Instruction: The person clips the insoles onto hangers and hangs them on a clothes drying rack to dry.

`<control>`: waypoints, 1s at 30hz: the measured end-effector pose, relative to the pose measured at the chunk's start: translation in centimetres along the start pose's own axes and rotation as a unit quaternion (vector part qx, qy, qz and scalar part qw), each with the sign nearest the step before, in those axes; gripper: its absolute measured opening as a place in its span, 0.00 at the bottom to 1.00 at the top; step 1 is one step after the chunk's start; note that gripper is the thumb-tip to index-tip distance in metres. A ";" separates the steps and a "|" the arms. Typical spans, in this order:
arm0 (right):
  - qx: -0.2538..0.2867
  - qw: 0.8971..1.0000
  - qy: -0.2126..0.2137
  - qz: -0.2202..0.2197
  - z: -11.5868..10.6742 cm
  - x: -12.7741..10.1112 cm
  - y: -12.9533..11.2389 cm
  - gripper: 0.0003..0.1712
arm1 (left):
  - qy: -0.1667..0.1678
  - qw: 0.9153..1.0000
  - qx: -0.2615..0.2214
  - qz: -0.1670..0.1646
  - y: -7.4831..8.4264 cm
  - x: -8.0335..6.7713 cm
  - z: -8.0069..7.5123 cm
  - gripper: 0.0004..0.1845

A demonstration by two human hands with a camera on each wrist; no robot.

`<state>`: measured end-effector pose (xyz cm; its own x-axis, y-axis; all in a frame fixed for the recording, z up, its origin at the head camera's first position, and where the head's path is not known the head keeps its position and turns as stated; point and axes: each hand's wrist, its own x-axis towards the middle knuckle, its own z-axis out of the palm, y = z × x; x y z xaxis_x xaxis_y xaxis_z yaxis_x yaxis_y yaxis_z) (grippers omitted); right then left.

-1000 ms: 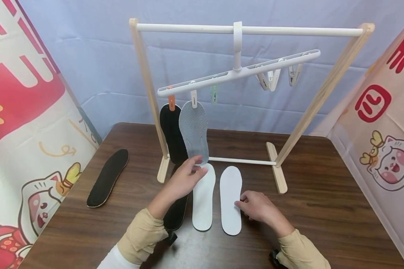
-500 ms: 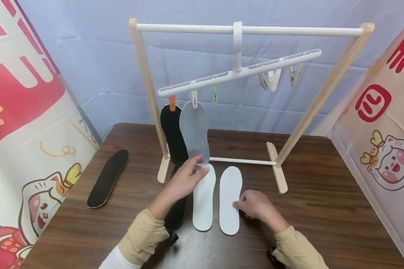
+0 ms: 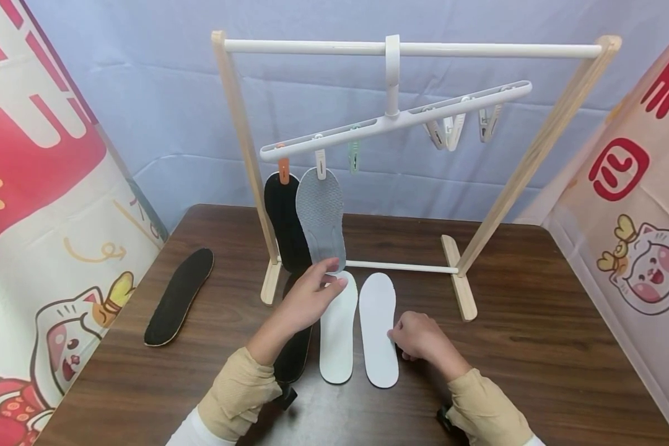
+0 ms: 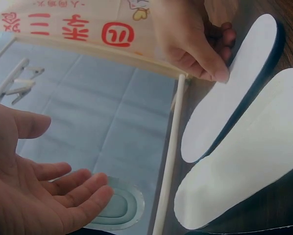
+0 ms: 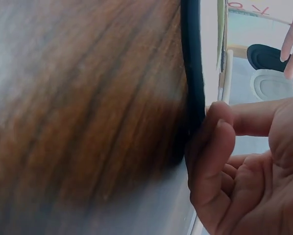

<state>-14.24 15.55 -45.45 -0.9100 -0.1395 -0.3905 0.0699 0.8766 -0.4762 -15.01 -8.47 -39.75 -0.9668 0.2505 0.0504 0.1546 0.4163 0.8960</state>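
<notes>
A white insole [image 3: 378, 328] lies at the right of a second white insole [image 3: 337, 334] on the table. My right hand [image 3: 420, 337] pinches its right edge, thumb on top in the left wrist view and fingers curled at the edge in the right wrist view. Close to the lower end of a hanging grey insole [image 3: 320, 214], my left hand [image 3: 312, 294] has its fingers loosely spread; the left wrist view shows nothing in its grasp. A black insole [image 3: 283, 217] hangs from an orange clip beside the grey one, which a white clip [image 3: 321, 166] holds.
A wooden stand with a white rail [image 3: 496, 49] carries the tilted clip hanger [image 3: 362, 130]. A green clip [image 3: 354, 156] and several white clips [image 3: 451, 131] hang from it. One black insole [image 3: 181, 297] lies at left; another [image 3: 292, 353] is partly hidden under my left arm.
The right white insole has shifted slightly left and turned a little, with my right hand at its edge. My left hand stays nearly still.
</notes>
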 end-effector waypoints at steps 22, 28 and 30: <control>0.080 0.995 0.063 -0.008 -0.4 -0.1 0.5 0.14 | 0.004 1.000 -0.004 0.008 0.0 0.0 0.1 0.27; 0.059 0.995 0.075 -0.024 -0.6 0.0 0.9 0.14 | 0.005 1.000 -0.001 0.007 0.2 0.0 0.1 0.27; 0.060 0.995 0.081 -0.023 -0.7 -0.1 1.0 0.12 | 0.004 1.000 0.001 0.006 0.2 0.0 0.1 0.27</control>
<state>-14.32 16.77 -45.38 -0.9667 -0.0934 -0.2384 0.0663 0.8080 -0.5854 -14.96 -8.33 -39.56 -0.9664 0.2487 0.0646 0.1665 0.4144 0.8947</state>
